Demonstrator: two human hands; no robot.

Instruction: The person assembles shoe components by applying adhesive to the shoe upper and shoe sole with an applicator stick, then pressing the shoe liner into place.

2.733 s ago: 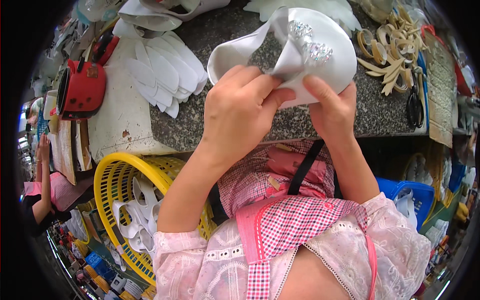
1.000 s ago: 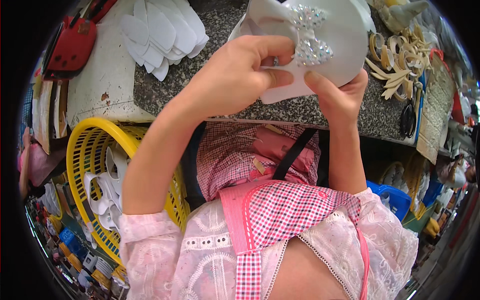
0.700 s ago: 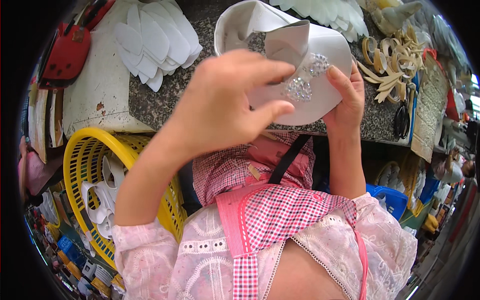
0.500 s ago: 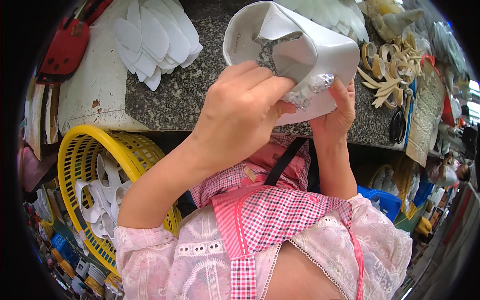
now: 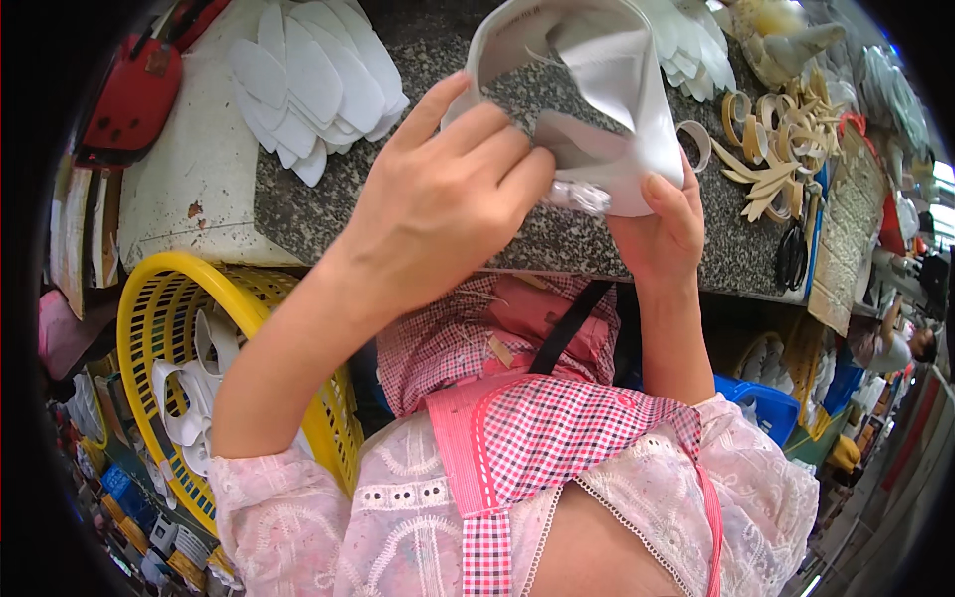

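In front of me, above the table, is a white shoe upper (image 5: 652,109), its open loop turned up so the inside shows. A silvery, sparkling ornament (image 5: 582,197) sits on its near edge. My right hand (image 5: 662,214) pinches the upper's right side, thumb on the outer face. My left hand (image 5: 453,189) is at the left side, with the forefinger stretched along the rim and the other fingers curled at the edge. Its thumb is hidden. A pale thread or strip end shows inside the loop.
Stacked white oval pieces (image 5: 323,75) lie on the speckled stone tabletop (image 5: 298,214), with more at the back. To the right are beige curled strips (image 5: 781,129) and black-handled scissors (image 5: 793,254). A yellow basket (image 5: 164,269) of white uppers stands lower left; a red tool (image 5: 129,95) is far left.
The upper has turned, so its opening faces me more, and moved slightly up. My left hand has shifted left from the ornament to the rim, its forefinger now extended.
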